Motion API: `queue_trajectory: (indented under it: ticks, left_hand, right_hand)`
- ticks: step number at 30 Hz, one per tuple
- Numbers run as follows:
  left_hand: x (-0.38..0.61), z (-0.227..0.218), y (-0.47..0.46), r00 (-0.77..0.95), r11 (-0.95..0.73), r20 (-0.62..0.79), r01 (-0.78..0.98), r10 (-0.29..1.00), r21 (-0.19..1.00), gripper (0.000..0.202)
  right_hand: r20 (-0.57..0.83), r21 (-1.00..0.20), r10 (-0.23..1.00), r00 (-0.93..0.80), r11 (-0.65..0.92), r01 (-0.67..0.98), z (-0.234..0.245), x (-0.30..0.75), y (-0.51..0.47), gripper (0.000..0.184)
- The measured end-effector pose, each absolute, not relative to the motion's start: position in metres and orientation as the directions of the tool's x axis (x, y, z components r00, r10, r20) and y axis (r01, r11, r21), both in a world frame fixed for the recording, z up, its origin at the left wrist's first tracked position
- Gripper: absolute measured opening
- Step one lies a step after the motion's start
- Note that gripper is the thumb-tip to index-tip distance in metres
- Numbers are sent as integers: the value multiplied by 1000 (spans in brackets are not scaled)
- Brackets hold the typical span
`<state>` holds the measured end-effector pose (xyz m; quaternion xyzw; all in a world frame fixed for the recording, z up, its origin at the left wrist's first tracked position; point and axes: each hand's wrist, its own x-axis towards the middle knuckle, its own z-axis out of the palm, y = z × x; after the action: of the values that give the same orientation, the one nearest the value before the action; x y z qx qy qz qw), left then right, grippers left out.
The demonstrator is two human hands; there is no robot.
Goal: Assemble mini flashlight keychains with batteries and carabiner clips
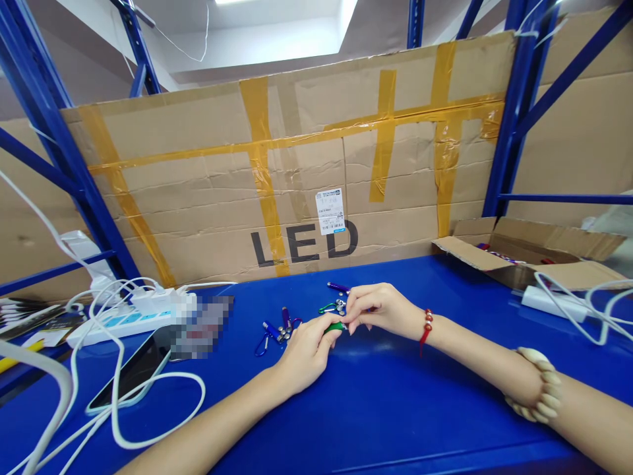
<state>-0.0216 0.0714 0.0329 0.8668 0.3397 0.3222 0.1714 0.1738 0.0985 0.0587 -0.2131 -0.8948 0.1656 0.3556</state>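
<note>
My left hand [309, 346] is closed round a small green flashlight [336, 326], a short tube with a silver end. The fingers of my right hand [378, 307] pinch at that silver end; any small part between them is hidden. Beyond my hands lie a purple flashlight [338, 287] and a green carabiner clip [327, 308] beside small silver pieces [340, 305]. To the left of my left hand, a blue flashlight [271, 331] and another purple flashlight [286, 318] lie close together, with a blue carabiner clip [262, 344] next to them.
The blue table [395, 409] backs onto a taped cardboard sheet [198, 198] marked LED. At left are a phone [136, 369], a white power strip [123, 326] and looping white cables [198, 396]. An open carton [524, 247] and a white adapter [556, 303] stand at right.
</note>
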Motion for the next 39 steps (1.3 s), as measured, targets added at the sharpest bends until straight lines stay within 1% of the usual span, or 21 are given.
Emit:
queue_trajectory:
  ticks: [5,8,11,16,19,23,25,27,30,39]
  left_hand:
    - [-22,33,70,557,-726,468,485,686,487,20]
    - [-21,34,69,550,-715,459,496,698,492,20]
    - [-21,35,69,544,-708,456,497,705,501,21]
    - [-21,34,69,528,-698,459,491,714,521,19]
    - [-21,32,69,523,-689,453,490,722,534,17]
    - [-21,31,70,531,-697,455,489,714,524,15]
    - [-21,31,70,537,-701,454,488,711,520,16]
    - [-21,31,71,539,-702,454,488,710,518,16]
    - [-21,32,70,532,-705,464,487,708,516,15]
    - [-20,33,69,508,-713,500,499,701,493,14]
  right_hand:
    - [645,-359,435,-628,898,254,61,173,95,27]
    - [652,-332,439,-618,898,287,61,173,94,26]
    - [649,-349,467,-601,884,310,61,172,94,27]
    - [613,-413,565,-552,825,386,61,170,93,29]
    - [561,-495,655,-507,756,429,60,168,93,29]
    - [403,-675,781,-478,606,420,57,168,96,33]
    - [318,-754,816,-483,526,393,57,168,97,34]
    - [262,-807,827,-496,470,357,57,168,98,36]
    - [236,-841,839,-490,429,329,59,167,97,37]
    - [98,-890,900,-425,270,368,58,163,94,37]
